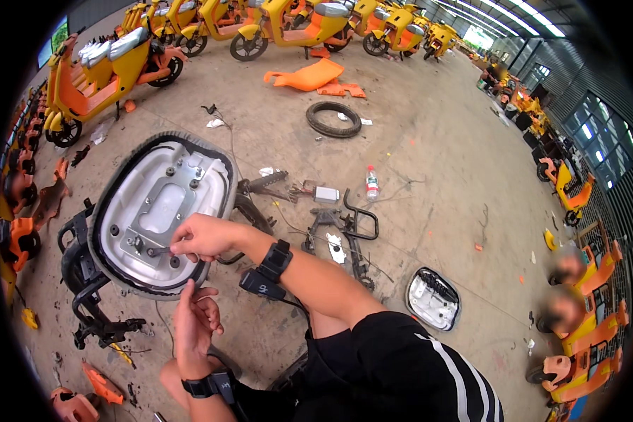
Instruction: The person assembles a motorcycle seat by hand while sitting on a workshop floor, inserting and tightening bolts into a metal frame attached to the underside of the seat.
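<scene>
A scooter seat (105, 204) lies upside down before me, its pale underside up and a black rim around it. A metal bracket plate (139, 224) is fixed on that underside. My right hand (207, 238) reaches across the seat and pinches a small wrench (159, 251), whose far end is at the hardware near the plate's lower end. Just off the seat's near rim is my left hand (198, 320), fingers apart and loosely bent, holding nothing. Under and beside the seat shows a black scooter frame (84, 271).
Frame parts (359, 235), a grey controller box (326, 194) and a bottle (372, 184) lie to the right. Another upturned seat (435, 299) is nearer me. Farther off are a tyre (333, 119) and an orange panel (306, 76). Yellow scooters (288, 28) line the back.
</scene>
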`<control>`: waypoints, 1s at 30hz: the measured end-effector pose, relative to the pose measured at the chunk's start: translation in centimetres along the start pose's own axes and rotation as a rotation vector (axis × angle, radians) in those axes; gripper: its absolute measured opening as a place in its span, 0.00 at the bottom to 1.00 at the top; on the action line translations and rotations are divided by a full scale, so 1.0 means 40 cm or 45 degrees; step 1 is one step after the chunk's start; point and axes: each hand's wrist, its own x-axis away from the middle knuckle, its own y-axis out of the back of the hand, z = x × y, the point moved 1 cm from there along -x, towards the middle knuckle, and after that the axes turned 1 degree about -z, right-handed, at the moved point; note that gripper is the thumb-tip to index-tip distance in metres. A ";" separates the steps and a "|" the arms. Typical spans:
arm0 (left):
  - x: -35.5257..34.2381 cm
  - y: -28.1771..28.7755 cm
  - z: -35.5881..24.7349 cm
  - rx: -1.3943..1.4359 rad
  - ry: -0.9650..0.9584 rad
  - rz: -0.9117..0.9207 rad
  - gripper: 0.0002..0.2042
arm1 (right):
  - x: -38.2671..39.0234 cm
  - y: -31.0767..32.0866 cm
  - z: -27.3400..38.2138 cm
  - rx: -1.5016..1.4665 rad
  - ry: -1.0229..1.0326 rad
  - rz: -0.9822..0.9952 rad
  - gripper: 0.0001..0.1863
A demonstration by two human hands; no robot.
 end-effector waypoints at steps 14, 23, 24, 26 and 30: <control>-0.039 -0.014 0.018 0.357 0.000 -0.005 0.14 | -0.006 -0.033 -0.023 0.059 0.126 -0.214 0.13; -0.042 -0.019 0.019 0.335 -0.079 0.008 0.16 | -0.002 -0.038 -0.029 0.143 0.355 -0.166 0.25; -0.036 -0.029 0.011 0.313 -0.077 -0.006 0.16 | -0.005 -0.037 -0.029 0.200 0.424 -0.266 0.26; -0.020 -0.047 -0.003 0.304 -0.075 -0.156 0.14 | 0.004 -0.065 0.000 0.136 0.357 -0.348 0.27; -0.011 -0.031 0.003 0.390 -0.088 -0.110 0.17 | 0.009 -0.096 0.016 0.359 0.467 -0.465 0.25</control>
